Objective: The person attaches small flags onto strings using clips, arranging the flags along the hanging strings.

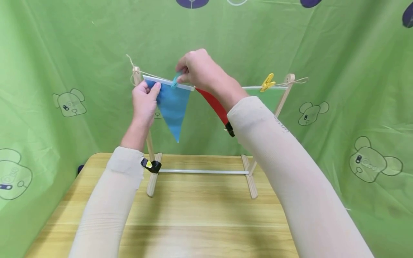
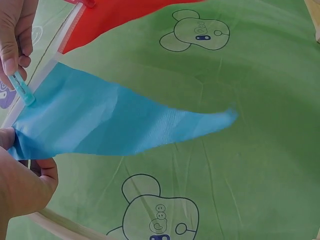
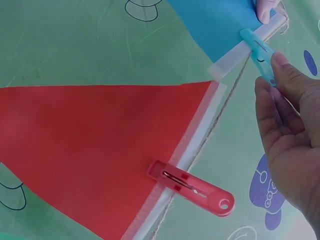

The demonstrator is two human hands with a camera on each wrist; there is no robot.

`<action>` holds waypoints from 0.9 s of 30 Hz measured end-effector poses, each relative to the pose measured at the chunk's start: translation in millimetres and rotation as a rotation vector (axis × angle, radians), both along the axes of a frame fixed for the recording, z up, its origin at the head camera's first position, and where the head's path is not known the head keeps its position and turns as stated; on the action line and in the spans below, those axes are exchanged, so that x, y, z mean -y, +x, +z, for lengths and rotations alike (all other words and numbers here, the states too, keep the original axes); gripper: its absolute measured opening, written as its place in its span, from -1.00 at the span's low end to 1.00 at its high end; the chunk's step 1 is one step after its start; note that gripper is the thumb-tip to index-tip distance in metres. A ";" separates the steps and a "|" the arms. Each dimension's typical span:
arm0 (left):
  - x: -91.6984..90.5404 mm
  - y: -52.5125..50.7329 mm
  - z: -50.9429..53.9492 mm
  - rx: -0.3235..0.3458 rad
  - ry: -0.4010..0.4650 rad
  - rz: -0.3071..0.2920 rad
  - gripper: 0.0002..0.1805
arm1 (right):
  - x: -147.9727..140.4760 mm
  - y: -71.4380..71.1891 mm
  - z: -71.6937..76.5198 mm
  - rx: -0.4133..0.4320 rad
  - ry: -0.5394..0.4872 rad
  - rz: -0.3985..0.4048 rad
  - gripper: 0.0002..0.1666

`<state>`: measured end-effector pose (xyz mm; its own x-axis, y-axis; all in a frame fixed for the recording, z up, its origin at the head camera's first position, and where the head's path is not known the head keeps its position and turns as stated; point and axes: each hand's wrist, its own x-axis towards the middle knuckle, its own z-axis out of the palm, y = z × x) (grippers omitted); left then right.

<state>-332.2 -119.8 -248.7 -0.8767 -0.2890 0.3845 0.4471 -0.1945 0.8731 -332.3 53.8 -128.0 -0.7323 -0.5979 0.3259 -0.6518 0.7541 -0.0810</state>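
A blue triangular pennant (image 1: 174, 107) with a white top band hangs along a thin string. At its left end my left hand (image 1: 144, 102) pinches the band and cloth between thumb and fingers. My right hand (image 1: 201, 70) pinches the handles of a light-blue clothespin (image 3: 260, 55), whose jaws sit over the pennant's white band. Beside it hangs a red pennant (image 3: 115, 145), held to the string by a red clothespin (image 3: 192, 187). In the head view my right forearm hides much of the red pennant.
A yellow clothespin (image 1: 267, 82) grips a green pennant (image 1: 266, 97) at the right. The string runs between two wooden posts (image 1: 284, 96) on feet, joined low by a white rod (image 1: 203, 172). The stand is on a wooden table (image 1: 206, 211), before a green curtain (image 1: 106, 118).
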 end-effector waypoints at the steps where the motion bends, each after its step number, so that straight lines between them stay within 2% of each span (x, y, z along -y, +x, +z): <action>1: -0.1 0.0 -0.1 -0.001 0.001 0.005 -0.90 | 0.1 -0.2 -0.5 0.000 0.002 0.003 -0.66; 10: 6.9 2.3 -4.1 0.022 0.011 0.055 -0.85 | 7.6 -4.6 -12.0 0.020 -0.016 0.035 -0.54; 16: 12.0 3.0 -7.0 0.024 0.020 0.050 -0.89 | 12.7 -1.5 -17.2 0.021 -0.032 0.038 -0.51; 20: 14.8 5.1 -9.0 0.058 0.024 0.042 -0.94 | 15.3 2.2 -17.5 0.030 -0.020 0.014 -0.46; 23: 17.0 6.8 -10.6 0.083 0.015 0.042 -0.86 | 15.9 5.0 -17.5 0.053 -0.015 -0.001 -0.38; 27: 20.0 8.5 -12.8 0.085 -0.017 0.054 -0.80 | 13.7 7.9 -18.6 0.081 -0.056 0.003 -0.28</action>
